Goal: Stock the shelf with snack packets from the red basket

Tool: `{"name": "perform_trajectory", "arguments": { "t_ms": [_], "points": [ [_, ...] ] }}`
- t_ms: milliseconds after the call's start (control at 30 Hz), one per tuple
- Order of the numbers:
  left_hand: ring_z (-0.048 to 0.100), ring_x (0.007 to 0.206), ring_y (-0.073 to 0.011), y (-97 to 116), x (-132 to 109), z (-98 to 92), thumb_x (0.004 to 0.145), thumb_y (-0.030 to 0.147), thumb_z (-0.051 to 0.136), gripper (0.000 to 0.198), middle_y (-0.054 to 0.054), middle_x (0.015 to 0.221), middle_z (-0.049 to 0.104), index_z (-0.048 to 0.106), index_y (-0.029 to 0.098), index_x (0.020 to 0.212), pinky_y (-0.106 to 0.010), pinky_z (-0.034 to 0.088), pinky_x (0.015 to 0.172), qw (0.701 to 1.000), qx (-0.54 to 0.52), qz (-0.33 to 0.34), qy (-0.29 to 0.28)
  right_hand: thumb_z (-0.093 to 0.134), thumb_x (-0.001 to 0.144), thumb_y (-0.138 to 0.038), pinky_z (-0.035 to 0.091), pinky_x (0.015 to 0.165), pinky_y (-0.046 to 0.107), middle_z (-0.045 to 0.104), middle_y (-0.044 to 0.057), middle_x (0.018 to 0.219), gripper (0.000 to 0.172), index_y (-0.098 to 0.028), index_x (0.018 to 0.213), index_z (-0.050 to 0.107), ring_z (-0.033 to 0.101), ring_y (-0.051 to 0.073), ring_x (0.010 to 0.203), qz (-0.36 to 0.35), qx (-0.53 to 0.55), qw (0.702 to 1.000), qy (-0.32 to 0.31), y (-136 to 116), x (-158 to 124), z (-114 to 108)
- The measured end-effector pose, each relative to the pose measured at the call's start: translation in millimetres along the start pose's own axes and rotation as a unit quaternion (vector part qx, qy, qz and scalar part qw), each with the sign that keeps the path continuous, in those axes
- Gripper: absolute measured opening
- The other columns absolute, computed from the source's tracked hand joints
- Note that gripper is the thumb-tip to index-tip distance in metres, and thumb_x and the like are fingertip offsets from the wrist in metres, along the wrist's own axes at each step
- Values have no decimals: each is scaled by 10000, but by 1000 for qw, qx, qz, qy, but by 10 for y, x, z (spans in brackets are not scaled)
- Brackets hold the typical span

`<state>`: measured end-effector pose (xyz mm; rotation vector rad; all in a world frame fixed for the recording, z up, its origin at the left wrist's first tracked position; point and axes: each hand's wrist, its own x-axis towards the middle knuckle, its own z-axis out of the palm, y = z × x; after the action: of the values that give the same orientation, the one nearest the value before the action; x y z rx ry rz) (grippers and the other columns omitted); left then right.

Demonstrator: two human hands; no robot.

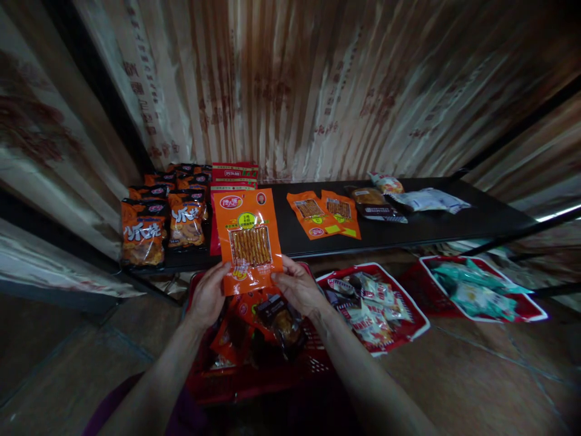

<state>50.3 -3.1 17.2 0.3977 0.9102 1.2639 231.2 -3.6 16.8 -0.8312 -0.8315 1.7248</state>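
An orange snack packet (250, 248) with a clear window of brown sticks is held upright in front of me. My left hand (209, 295) grips its lower left edge, and my right hand (297, 287) pinches the lower right corner. Behind it, partly covered, stand red packets (235, 172) on the black shelf (281, 239). Two similar orange packets (311, 213) lie flat on the shelf to the right. Below my hands, a red basket (254, 381) holds more orange packets and a dark bag (279, 318) with brown food.
Orange-and-black snack bags (143, 236) stand in rows at the shelf's left. A dark packet (376, 206) and a white packet (429, 200) lie farther right. On the tiled floor are a basket of white packets (370, 315) and one of green packets (483, 290).
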Motion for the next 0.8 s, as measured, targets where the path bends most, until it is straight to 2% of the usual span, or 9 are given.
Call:
{"name": "perform_trajectory", "arguments": {
  "t_ms": [133,333,567,800],
  "points": [
    [661,919,-212,0,5,-4,573,269,764,200,-22,824,735,705,182,744,-325,487,882,1000,1,5,0,746,606,-173,505,731,248,718,-26,795,362,-242,955,682,646,125,685,0,-1,1000,-4,0,-4,-7],
    [638,972,-243,19,-1,10,578,306,750,311,-56,867,730,704,141,838,-362,472,901,1000,26,2,-7,741,606,-169,499,732,243,715,-36,789,368,-246,962,684,644,119,679,-5,3,1000,-9,6,-1,-16],
    [647,938,-214,16,2,-11,571,252,744,178,-7,811,731,706,195,736,-321,479,874,1000,19,3,-12,738,605,-169,501,730,253,720,-28,792,364,-246,956,683,651,132,698,0,-3,1000,-2,-14,-8,11],
    [655,912,-227,24,-3,22,557,230,743,223,-20,803,735,718,175,772,-331,492,846,1000,11,-2,-27,746,595,-167,504,702,219,723,-29,799,385,-240,968,688,649,116,683,-3,3,1000,-2,28,17,-23]
  ]
}}
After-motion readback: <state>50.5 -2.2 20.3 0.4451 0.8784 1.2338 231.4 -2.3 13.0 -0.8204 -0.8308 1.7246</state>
